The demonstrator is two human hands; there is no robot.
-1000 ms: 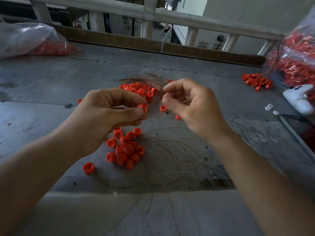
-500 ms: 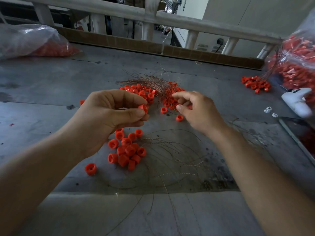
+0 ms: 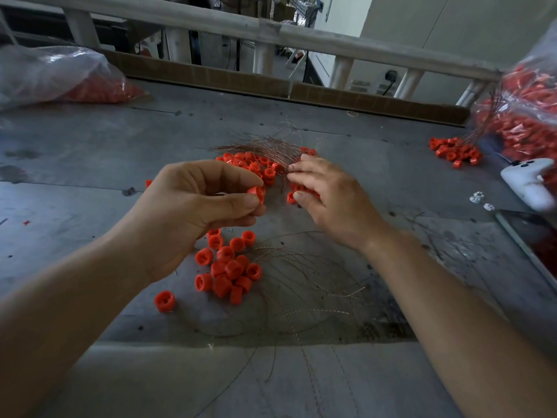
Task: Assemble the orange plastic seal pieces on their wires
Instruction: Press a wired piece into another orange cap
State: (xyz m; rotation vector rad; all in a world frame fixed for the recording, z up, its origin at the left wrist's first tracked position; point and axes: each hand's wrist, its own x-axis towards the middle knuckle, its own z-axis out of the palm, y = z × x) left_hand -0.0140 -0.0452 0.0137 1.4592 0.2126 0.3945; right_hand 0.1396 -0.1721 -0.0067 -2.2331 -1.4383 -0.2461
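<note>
Nearest on the grey worktop (image 3: 90, 164) lay loose wires (image 3: 304, 294), thin and springy by the look, fanned beside a pile (image 3: 230, 274) of orange seals, with one stray (image 3: 164, 301) just apart from it. Above the pile the left grip (image 3: 187, 218) pinched a single seal (image 3: 257, 193) between thumb and forefinger. Just beside it, the right grip (image 3: 334, 203) hovered with fingers half spread over the wired bundle (image 3: 265, 146), forefinger at the wire ends and thumb touching an orange piece; whether it had hold of a wire I could not tell. The seal looked light, stiff and smooth, likely to squirt out of a hard pinch, so holding it by the side wall with the hole left clear seemed right. A wire would probably buckle unless taken close to its tip. Farther right lay a cluster (image 3: 455, 152) of seals, a white device (image 3: 530, 184) and the right bag (image 3: 524, 116), full of orange parts; the left bag (image 3: 54, 76) lay at the far left.
</note>
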